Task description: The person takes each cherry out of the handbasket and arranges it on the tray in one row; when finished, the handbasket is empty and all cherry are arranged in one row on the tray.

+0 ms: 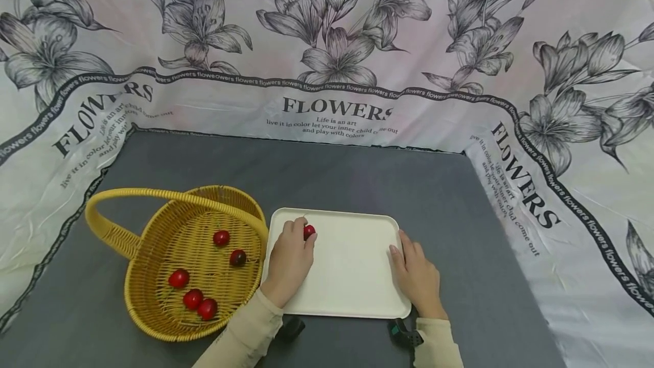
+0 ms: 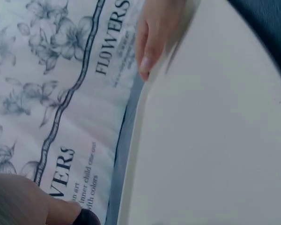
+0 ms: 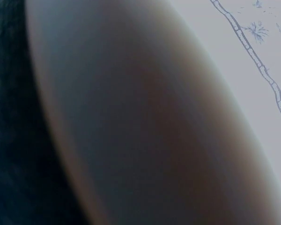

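l hand (image 1: 290,257) has its fingers curled, thumb & fingertips pinching a red cherry (image 1: 309,231) over the l end of the white tray (image 1: 352,268); can't tell if the cherry touches the tray. it's roundish w/ no clear long axis, & which way the stem points is too small to tell. r hand (image 1: 420,281) is relaxed, fingers fairly straight, thumb a bit apart, tips on the tray's r rim nr the far corner. tray lies flat, long axis l-r, far edge tipped slightly. yellow basket (image 1: 209,270) stands just beside the tray's l end, w/ its handle (image 1: 168,195) arching over the far part. 5 more cherries inside: 2 nr the tray side, 3 closer to the person. r wrist view is mostly blur. grey table (image 1: 327,169) under it all.
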A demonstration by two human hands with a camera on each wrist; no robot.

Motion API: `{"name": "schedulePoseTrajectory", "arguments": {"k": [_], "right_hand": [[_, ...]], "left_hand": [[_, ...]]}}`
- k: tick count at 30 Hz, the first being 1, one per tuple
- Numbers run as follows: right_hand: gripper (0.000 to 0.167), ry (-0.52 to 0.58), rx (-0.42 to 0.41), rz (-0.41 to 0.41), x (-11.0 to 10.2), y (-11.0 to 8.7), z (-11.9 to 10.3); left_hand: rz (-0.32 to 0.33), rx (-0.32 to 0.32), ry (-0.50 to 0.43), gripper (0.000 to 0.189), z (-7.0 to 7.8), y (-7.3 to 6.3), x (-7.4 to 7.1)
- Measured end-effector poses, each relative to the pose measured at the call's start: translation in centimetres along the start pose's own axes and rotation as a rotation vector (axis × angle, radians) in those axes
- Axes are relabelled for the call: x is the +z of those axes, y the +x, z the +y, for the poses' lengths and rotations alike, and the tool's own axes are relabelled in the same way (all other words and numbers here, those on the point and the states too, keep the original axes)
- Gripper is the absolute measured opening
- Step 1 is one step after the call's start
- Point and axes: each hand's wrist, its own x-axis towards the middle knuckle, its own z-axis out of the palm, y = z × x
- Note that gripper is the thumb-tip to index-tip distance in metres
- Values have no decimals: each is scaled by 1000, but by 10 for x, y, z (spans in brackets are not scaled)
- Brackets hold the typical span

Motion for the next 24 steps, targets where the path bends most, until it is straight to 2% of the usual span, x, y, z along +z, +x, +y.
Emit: {"name": "schedulePoseTrajectory", "arguments": {"k": [4,7,13,21,24], "right_hand": [[55,0,-4,-11,0,1,-1],[55,-10,5,-10,-1,1,-1],[54,-4,-5,-3,-3,2,-2],[54,3,-10,11,-2,1,-1],[53,9,-4,13,-2,0,-1]], "left_hand": [[62,-27,35,28,-6,2,5],[76,-36,88,30,-11,3,9],[89,-102,152,32,-22,7,20],[152,-43,200,28,-28,10,25],[149,-45,184,30,-27,10,25]]}}
